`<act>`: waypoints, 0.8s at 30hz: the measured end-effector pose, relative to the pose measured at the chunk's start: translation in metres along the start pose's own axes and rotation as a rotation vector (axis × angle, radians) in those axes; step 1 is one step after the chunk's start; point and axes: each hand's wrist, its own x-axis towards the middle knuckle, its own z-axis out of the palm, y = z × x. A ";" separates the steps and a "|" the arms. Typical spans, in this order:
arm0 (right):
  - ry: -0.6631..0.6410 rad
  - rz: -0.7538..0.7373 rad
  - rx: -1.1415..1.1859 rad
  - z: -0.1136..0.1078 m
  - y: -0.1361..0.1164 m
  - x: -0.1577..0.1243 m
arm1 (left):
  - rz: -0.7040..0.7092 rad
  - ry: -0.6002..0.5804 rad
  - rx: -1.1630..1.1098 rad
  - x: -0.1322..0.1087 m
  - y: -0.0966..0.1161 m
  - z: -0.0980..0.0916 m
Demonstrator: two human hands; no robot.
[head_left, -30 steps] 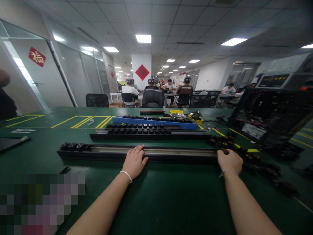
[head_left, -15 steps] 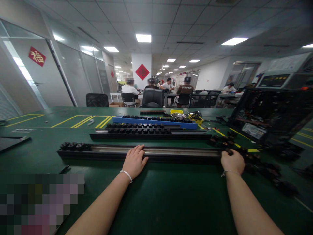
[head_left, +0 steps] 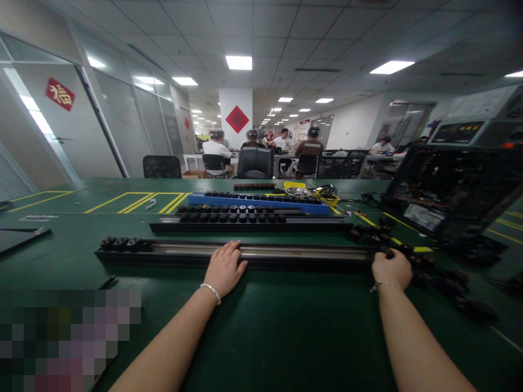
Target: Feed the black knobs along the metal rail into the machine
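A long black channel rail with a shiny inner track lies crosswise on the green table. Several small round black parts sit in its left end. My left hand rests flat over the middle of the rail, fingers stretched out. At the rail's right end, my right hand is closed around a small round black part, mostly hidden by the fingers. More loose black parts lie in a heap just right of that hand.
Behind stand another black rail filled with round parts and a blue tray with more. A metal dish and an open computer case are at the right. People sit at tables farther back.
My right hand has shifted slightly to the right at the rail's end, with the black part in its fingers. The left hand stays put on the rail.
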 end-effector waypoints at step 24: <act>-0.005 0.018 -0.110 0.001 0.027 0.032 | -0.009 0.018 -0.016 -0.001 -0.001 0.002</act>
